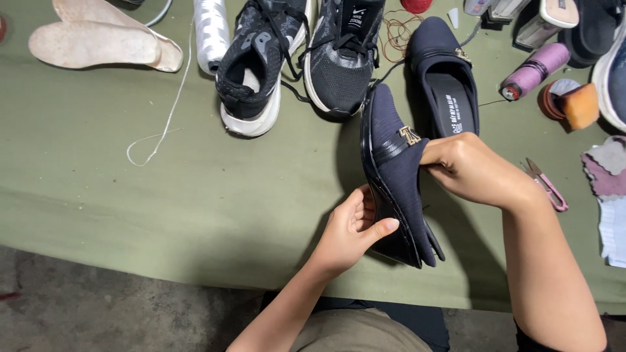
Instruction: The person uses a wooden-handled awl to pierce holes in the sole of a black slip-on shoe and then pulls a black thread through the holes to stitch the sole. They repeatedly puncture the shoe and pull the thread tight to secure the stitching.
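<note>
Though tilted sideways — navy shoe [398,176] between hands

A green surface [98,195] carries the clutter. At the far left lie two pale insoles [98,39], one overlapping the other. A loose white thread [171,107] trails from a white spool [212,32] just right of them. Two black-and-white sneakers [306,55] stand side by side at the far middle. Right of them lies a dark slip-on shoe [443,81], with a purple spool [536,70] and an orange block [579,106] beyond. Pink thread snips [546,184] lie near the right edge, beside pale fabric scraps [610,173].
</note>
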